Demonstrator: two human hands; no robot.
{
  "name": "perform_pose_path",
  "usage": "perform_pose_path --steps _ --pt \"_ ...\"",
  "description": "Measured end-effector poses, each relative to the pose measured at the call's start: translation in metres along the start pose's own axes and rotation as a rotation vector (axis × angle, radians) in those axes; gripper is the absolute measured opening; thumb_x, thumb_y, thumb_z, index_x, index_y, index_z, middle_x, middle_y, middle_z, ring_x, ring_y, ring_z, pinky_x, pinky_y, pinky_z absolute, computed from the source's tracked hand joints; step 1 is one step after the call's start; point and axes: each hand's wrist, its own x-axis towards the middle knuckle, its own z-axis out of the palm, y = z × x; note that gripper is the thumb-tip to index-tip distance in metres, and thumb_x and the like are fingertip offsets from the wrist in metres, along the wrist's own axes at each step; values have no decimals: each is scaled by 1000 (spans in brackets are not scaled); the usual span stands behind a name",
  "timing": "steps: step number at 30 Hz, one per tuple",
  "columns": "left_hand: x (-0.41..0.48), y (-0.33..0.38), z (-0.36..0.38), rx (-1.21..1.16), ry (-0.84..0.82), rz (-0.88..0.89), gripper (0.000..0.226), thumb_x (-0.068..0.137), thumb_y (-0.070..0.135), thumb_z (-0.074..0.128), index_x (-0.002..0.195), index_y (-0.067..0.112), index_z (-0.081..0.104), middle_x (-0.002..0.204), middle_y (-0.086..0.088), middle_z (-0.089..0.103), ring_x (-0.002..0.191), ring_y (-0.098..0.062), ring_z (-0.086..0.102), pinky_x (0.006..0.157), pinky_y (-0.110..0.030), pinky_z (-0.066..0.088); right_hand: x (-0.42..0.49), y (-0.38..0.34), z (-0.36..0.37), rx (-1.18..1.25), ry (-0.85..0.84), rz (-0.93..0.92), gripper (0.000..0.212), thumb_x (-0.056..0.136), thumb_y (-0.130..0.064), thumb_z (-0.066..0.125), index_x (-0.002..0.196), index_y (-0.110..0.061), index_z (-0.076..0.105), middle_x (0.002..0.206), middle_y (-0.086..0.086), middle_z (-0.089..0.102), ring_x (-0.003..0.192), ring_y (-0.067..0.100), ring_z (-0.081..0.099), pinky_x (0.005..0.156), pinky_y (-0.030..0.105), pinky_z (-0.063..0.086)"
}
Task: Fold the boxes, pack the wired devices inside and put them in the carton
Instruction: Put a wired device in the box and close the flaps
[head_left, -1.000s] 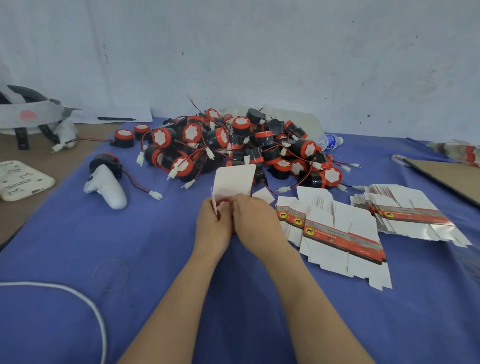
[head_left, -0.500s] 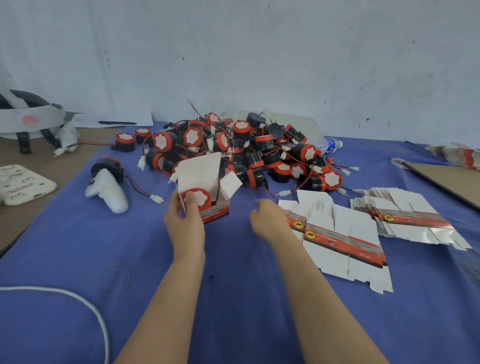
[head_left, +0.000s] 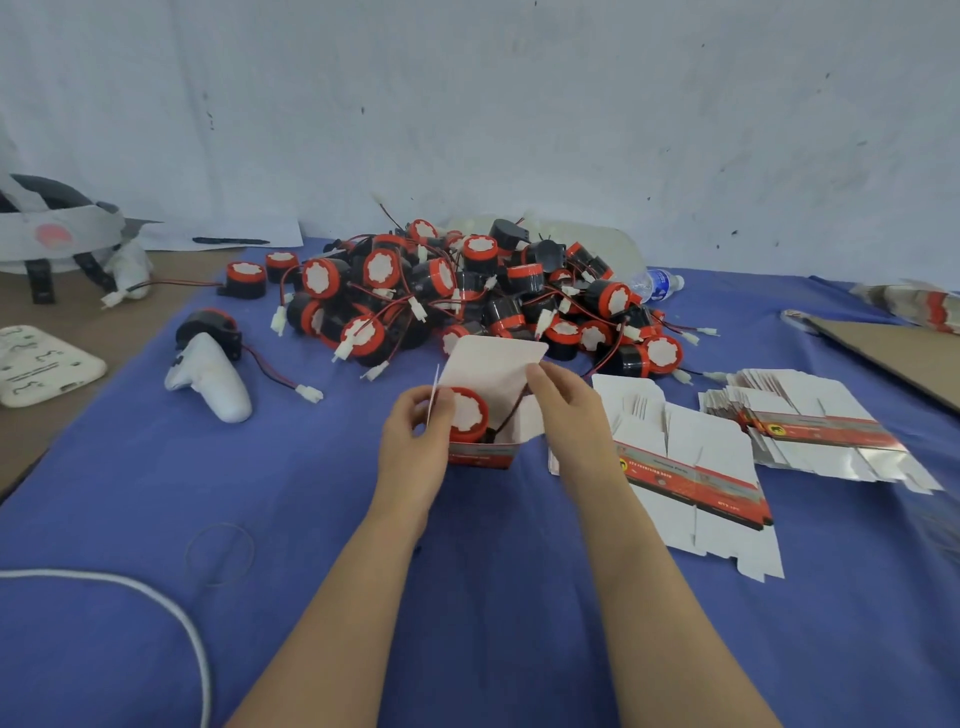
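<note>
Blue cloth covers the tabletop (head_left: 156, 493), where a person's left hand (head_left: 415, 441) grips the side of a small red-and-white box (head_left: 493, 371). The right hand (head_left: 566, 410) pinches the edge of its raised white lid flap. 1 red-and-black wired device (head_left: 466, 415) sits inside the open box, near a heap of devices (head_left: 467, 291). Flat unfolded boxes (head_left: 691, 467) lie to the right.
</note>
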Motion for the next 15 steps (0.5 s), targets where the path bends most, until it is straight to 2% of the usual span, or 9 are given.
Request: perform_pose_path --steps 1,3,5,7,9,11,13,15 --pt "-1 0 -1 1 -19 2 19 97 35 53 110 25 59 105 6 66 97 -11 64 84 -36 56 2 0 -2 147 -22 101 27 94 -26 55 113 -10 66 113 4 67 105 16 60 84 28 49" --pt "0 0 -2 47 -34 19 18 96 34 55 109 24 61 104 5 68 93 -9 65 82 -34 57 4 -5 -8 460 -74 260 20 91 -23 57 88 -14 74 97 7 73 86 15 66 68 25 51" --pt "1 -2 -3 108 -22 40 21 95 34 55 111 22 62 107 3 68 97 -12 64 85 -35 55 4 -7 -18 644 -54 242 23 93 -28 53 85 -19 72 79 -2 74 71 11 67 56 19 50" --pt "1 -2 -3 154 -6 70 25 96 35 54 115 21 62 112 2 67 101 -14 63 89 -34 53 4 -8 -23 501 70 150 23 94 -35 54 88 -17 68 72 -5 69 74 10 62 62 21 48" --pt "1 -3 -2 177 20 90 28 97 38 51 118 21 61 116 1 65 105 -15 61 90 -32 51 1 -6 -22 180 221 -21 28 94 -37 56 82 -12 64 80 2 62 73 5 53 67 20 42" --pt "2 -3 -2 167 62 95 31 97 40 49 119 21 60 118 2 64 106 -15 59 87 -28 50 -7 -13 -18 -75 309 -223 22 92 -32 59 72 -23 58 87 2 55 67 -2 47 63 9 36" --pt "3 -3 -2 138 108 105 24 98 39 48 113 24 58 114 3 63 100 -12 59 77 -22 48 -15 -23 -13 -127 263 -351 20 90 -20 61 74 -32 59 80 -4 60 64 -3 50 58 6 36" --pt "3 -3 -2 113 140 118 8 98 35 48 104 33 53 109 6 61 95 -11 59 73 -20 47 -23 -30 -9 -83 96 -366 16 87 -13 61 76 -24 65 68 -10 63 60 0 53 57 13 42"
